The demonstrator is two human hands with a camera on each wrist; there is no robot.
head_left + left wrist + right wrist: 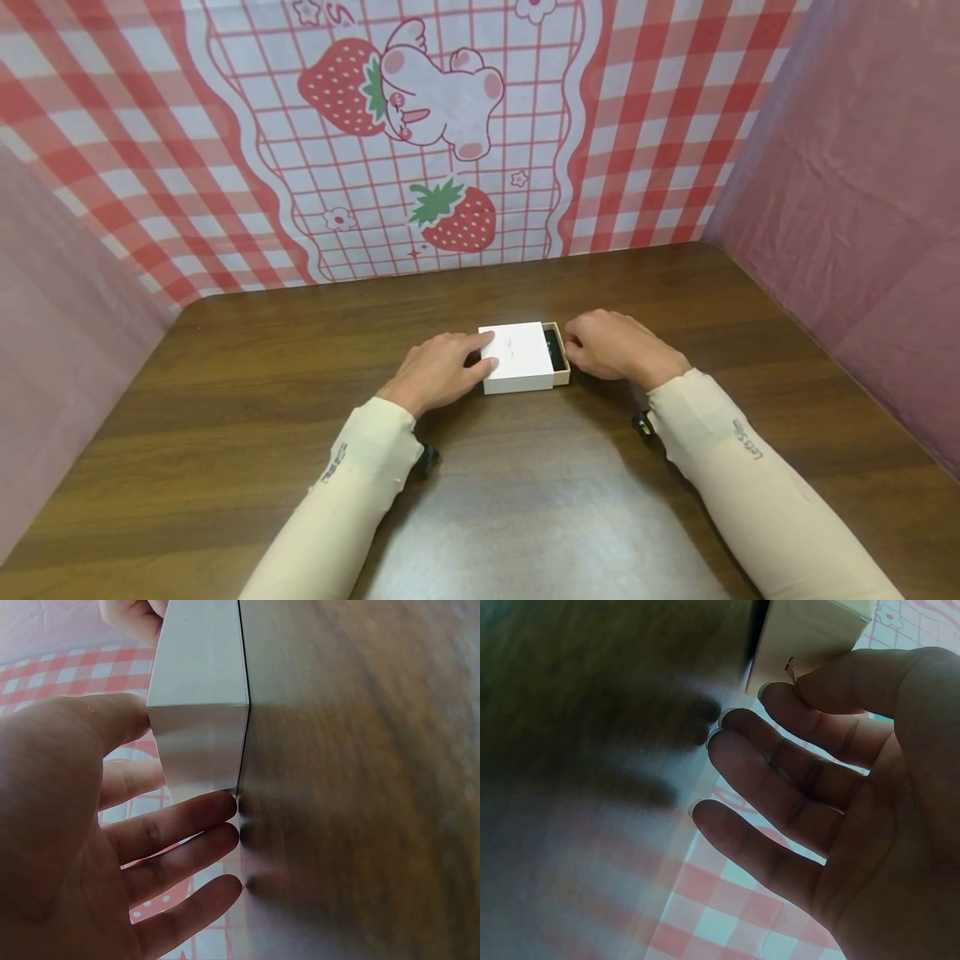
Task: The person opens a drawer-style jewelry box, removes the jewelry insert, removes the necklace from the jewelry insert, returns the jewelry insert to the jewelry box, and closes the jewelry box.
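Backdrop of red-and-white checked cloth [660,125] fills the bkgd, w/ pink side panels [862,208] L & R. Brown wood worktop [187,458] next, carrying everything. Two pale sleeves [337,492] reach in over it to the hands. L hand [442,371] is at the box's L end, thumb & forefinger resting on the top, other fingers loosely spread by the end face. R hand [618,346] is at the opp. end, thumb & forefinger pinching a tab, other fingers bent a bit, holding nothing. White box cover [517,354] lies flat on the worktop btwn the hands, faint print on top. Tan inner tray [564,358] sticks out its R end, w/ a dark item [553,350] inside, ID unclear. Progress, my read: tray's only part-way out, most of it under the cover; not done = tray clear of cover, item out. Can't tell slide direction. Smallest: thin pull tab [792,669] on the tray's end face.
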